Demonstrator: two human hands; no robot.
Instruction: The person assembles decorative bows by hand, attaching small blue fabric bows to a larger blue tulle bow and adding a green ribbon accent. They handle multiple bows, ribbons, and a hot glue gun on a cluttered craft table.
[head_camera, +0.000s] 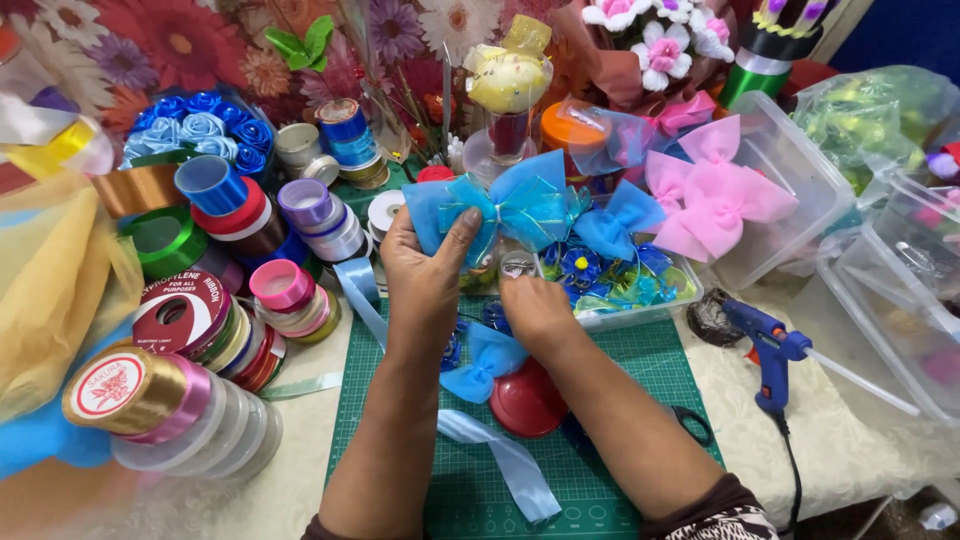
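Holding up a sheer blue bow (520, 208) above the middle of the tabletop, a person's left hand (425, 268) has its grip clamped on the bow's left loop, thumb laid across the front of the fabric. The right hand (535, 312) sits just below the bow's centre with its fingers curled under; whether they pinch the bow's knot cannot be told from this angle. Beneath both wrists lies a green cutting mat (620, 400), carrying a second, smaller blue bow (485, 362), a round red lid (527, 402) and a length of pale blue ribbon (505, 462) trailing toward the near edge. Just behind the raised bow, a clear shallow tray (640, 312) holds more blue bows and small flowers. Pink bows (712, 195) rest against the rim of a larger clear plastic bin (800, 170) toward the right side. A blue glue gun (765, 345) lies on the cream cloth right of the mat, its cord running to the near edge. Stacks of ribbon spools (200, 320) in gold, pink, green, blue and purple crowd the left side, with a cluster of blue ribbon roses (200, 128) near the far left corner.
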